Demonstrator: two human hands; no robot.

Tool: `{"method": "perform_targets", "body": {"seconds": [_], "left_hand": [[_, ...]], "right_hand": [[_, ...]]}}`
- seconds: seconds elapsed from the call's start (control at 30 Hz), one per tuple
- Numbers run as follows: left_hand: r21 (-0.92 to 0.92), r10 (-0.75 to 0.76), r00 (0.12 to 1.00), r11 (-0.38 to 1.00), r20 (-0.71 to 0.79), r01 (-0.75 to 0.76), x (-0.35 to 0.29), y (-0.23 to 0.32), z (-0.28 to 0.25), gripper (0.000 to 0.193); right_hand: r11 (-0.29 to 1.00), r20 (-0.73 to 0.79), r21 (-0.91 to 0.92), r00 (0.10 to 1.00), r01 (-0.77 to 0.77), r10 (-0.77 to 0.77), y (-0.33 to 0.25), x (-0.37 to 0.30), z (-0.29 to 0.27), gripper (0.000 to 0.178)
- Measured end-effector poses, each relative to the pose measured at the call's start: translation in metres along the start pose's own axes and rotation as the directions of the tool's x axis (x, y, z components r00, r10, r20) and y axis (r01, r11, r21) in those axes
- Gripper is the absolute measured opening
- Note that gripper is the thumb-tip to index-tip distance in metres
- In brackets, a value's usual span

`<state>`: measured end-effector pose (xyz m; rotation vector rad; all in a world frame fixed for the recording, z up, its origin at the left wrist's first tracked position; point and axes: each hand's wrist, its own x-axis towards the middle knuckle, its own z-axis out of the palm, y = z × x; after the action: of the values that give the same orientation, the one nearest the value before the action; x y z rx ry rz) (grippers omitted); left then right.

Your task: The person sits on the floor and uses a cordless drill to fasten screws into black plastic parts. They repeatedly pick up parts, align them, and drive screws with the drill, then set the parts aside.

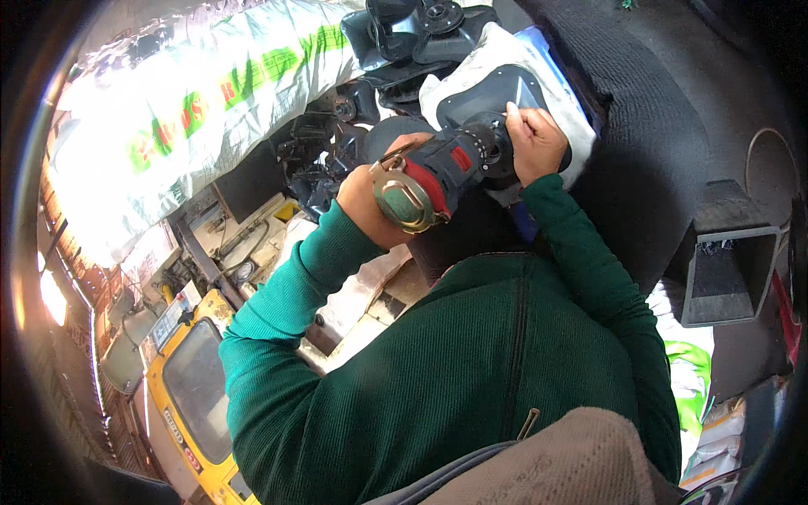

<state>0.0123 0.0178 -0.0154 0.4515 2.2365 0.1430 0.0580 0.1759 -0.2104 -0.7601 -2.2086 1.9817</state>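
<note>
Left hand (364,204) grasping a power drill (449,168), directed right at a black part (473,103) on white cloth (581,118), far centre; right hand (540,145) curled over the part, grip indeterminable.

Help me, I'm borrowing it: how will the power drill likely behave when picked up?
The power drill is probably stiff, given its hard-looking casing. Its thick body suggests some heft, and its rounded nose could let it roll if laid down.

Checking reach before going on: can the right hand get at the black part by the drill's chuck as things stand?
Probably yes: the right hand sits over the right edge of the black part; the power drill crowds it from the left.
</note>
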Motion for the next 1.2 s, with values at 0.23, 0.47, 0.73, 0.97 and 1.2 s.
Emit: {"method": "perform_targets", "body": {"seconds": [0.23, 0.47, 0.73, 0.97, 1.2], "left_hand": [[-0.382, -0.118, 0.973, 0.905, 0.199, 0.188, 0.012, 0.023, -0.029, 0.069], [0.048, -0.167, 0.970, 0.986, 0.177, 0.161, 0.003, 0.017, -0.017, 0.045], [-0.520, -0.249, 0.958, 0.843, -0.144, 0.141, -0.050, -0.014, 0.018, 0.045], [-0.618, -0.222, 0.941, 0.786, -0.255, 0.018, -0.071, -0.025, 0.053, 0.047], [-0.118, -0.096, 0.951, 0.991, -0.293, 0.064, -0.061, -0.026, 0.047, 0.048]], "right_hand": [[0.997, 0.010, 0.076, 1.000, 0.001, -0.002, 0.008, -0.004, 0.002, 0.019], [0.996, -0.030, -0.027, 0.996, 0.082, -0.083, 0.000, -0.003, 0.001, 0.019], [0.999, 0.048, -0.045, 0.999, 0.016, -0.014, -0.003, 0.000, -0.005, 0.030], [0.999, 0.044, -0.043, 0.999, 0.023, -0.021, 0.000, -0.003, -0.007, 0.031], [0.998, 0.054, -0.064, 0.998, 0.020, -0.017, 0.007, -0.006, -0.006, 0.032]]}}
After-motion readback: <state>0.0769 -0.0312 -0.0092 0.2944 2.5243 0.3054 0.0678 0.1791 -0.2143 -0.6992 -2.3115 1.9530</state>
